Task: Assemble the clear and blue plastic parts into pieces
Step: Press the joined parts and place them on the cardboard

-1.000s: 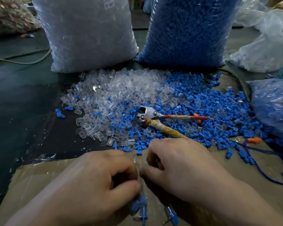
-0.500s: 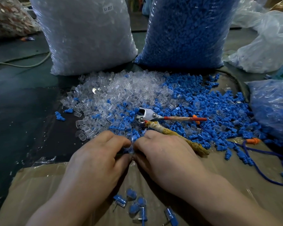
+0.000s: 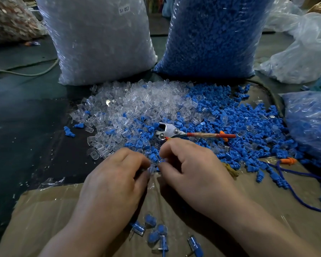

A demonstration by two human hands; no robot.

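Fingers, moved forward to the pile, are being pinched on fresh parts — another piece is being started.

LIGHTING AND IMAGE QUALITY

Illumination is dim and cool, arriving from above and ahead; the left hand and right hand cast a soft shadow onto the cardboard beneath them; the dark table at left is underexposed, with little detail; speckled glare covers the film of the clear bag and blue bag; wide-angle distortion splays both bags outward toward the top; the assembled pieces near the bottom edge are soft; the gap between the fingertips is too shaded to resolve.
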